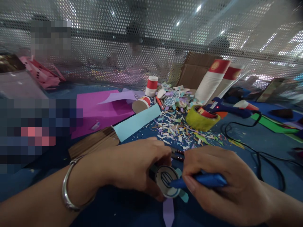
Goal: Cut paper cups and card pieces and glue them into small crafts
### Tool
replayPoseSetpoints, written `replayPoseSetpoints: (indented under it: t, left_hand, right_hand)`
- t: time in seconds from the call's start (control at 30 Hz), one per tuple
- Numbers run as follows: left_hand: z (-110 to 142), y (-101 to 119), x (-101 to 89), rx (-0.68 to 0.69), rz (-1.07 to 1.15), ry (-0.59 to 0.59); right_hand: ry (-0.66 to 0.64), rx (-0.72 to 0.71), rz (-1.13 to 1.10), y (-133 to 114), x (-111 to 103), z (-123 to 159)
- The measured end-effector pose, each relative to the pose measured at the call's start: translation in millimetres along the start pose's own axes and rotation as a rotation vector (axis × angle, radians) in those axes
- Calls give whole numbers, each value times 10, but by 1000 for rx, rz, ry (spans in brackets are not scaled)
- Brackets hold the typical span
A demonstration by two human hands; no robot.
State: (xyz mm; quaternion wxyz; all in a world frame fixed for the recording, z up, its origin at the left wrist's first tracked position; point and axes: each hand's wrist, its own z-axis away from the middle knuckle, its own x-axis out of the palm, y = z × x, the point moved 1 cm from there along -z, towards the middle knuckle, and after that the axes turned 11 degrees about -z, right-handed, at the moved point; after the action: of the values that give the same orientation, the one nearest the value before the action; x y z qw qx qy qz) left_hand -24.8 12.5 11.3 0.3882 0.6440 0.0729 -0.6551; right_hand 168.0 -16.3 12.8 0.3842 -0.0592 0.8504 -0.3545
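Between thumb and fingers, my left hand grips a small round paper-cup craft. Blue lines are drawn on its pale face, and teal and lavender paper tabs stick out from its edge. My right hand is closed around a blue marker, whose tip meets the drawn face. Just beyond my hands lies a dark-handled tool, partly hidden. A light blue paper strip and a piece of brown corrugated cardboard lie past my left hand.
Paper scraps cover the table's middle, with several similar crafts behind. A yellow tape roll supports a blue glue gun; its black cord trails right. Tall cup stacks stand before a perforated metal screen. Purple sheets lie left.
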Motion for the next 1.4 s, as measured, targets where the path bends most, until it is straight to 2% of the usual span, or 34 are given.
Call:
replayPoseSetpoints:
  t: [0.6,1.07,1.4]
  left_hand:
    - [-1,8,-11,22,14,-6]
    - [7,23,-22,0,-11,-2]
    - [3,21,-10,-4,11,-4]
  right_hand:
    - [37,-9,-56,57,55,8]
    - [92,1,35,47,-1,-6]
    - [43,-3,-37,11,39,-11]
